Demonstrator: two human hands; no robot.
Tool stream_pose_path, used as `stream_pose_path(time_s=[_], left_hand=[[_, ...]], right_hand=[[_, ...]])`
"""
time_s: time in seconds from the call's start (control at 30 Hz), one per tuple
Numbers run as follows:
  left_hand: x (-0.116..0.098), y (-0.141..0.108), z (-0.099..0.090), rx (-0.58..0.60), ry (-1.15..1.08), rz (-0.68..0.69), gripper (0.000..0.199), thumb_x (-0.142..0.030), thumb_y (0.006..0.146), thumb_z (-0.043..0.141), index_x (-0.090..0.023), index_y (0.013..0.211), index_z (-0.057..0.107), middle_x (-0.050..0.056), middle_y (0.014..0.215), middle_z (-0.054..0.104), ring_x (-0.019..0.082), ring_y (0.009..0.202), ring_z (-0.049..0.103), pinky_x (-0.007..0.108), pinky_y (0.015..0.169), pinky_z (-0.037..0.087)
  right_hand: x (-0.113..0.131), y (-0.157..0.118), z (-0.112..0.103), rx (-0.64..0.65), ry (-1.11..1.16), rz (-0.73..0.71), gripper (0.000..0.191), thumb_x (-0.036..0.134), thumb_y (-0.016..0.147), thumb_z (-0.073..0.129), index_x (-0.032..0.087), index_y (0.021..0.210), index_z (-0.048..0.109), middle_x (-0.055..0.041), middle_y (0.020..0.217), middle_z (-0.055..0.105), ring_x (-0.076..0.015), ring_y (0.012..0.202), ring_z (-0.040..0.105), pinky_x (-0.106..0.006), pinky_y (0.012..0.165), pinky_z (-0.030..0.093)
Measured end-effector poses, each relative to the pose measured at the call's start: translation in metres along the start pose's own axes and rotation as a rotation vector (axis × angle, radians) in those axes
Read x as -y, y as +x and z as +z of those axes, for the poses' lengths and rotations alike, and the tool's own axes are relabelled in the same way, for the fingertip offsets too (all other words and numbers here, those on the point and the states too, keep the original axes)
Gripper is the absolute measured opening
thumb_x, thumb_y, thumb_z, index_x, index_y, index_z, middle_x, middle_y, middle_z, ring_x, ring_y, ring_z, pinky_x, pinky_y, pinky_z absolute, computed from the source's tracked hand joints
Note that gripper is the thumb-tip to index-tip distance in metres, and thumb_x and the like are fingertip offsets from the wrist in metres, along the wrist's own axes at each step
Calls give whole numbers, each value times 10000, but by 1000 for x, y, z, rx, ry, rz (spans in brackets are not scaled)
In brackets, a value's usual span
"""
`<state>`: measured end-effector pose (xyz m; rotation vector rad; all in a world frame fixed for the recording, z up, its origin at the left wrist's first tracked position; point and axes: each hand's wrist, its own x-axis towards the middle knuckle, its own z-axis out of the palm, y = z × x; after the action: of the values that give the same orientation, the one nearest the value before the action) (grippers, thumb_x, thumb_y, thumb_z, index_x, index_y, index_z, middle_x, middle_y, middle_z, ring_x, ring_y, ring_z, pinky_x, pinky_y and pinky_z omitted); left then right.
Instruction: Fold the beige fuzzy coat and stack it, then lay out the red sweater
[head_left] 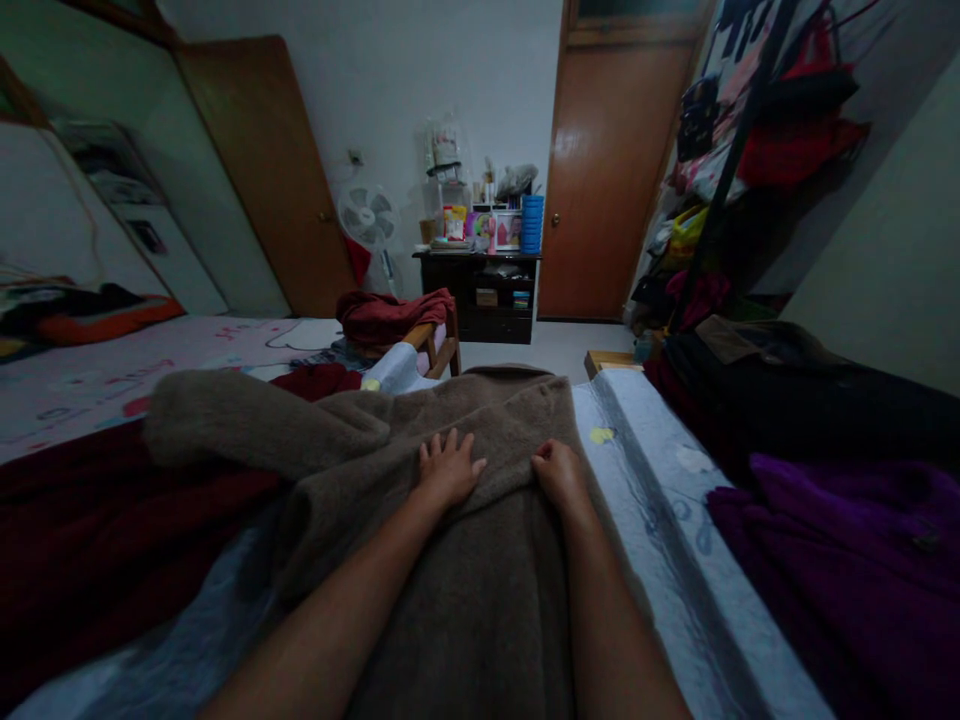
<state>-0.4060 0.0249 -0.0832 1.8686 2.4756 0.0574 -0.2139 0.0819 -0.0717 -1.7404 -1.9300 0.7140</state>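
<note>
A brown fleecy coat (465, 610) lies spread over the bed in front of me, one sleeve (247, 420) stretched out to the left and the other folded across the body. My left hand (450, 470) rests on the coat with its fingers spread. To its right, my right hand (559, 470) is closed in a pinch at the edge of the folded sleeve, its fingertips holding the coat's cloth. The coat's collar end points away from me, toward the far edge of the bed.
Dark red cloth (112, 500) lies left of the coat. On the right are folded purple garments (847, 560) and a dark pile of clothes (817, 390). Blue-white bedding (637, 480) shows beneath. Beyond stand a wooden bed corner (442, 350), a fan (369, 215) and a black cabinet (465, 325).
</note>
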Motion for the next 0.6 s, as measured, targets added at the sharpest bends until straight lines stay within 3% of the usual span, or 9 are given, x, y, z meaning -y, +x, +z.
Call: stream_pose_path(time_s=[0.13,0.47,0.6], left_hand=[[9,-5,13,30,-36,12,780,-727,871,268,-293,1519,269,92,1614,175,435,1449,128,628,1115,168],[6,-9,19,-75,-28,-41,771,-759,837,322,-349,1490,322,87,1611,190,428,1453,124,605,1128,153],[5,-8,18,-55,-27,-51,783,-761,834,325,-338,1494,318,104,1597,230,429,1443,168,594,1120,180]], right_hand=[[0,-1,-3,-2,8,-14,108,180,794,584,174,833,684,-38,829,702,-157,801,625,-223,666,380],[4,-5,-2,-9,-78,-74,167,170,824,561,160,936,685,-83,977,680,-177,936,619,-243,797,406],[4,-5,0,-23,-71,-87,180,170,812,569,155,945,690,-88,987,672,-183,953,612,-248,831,409]])
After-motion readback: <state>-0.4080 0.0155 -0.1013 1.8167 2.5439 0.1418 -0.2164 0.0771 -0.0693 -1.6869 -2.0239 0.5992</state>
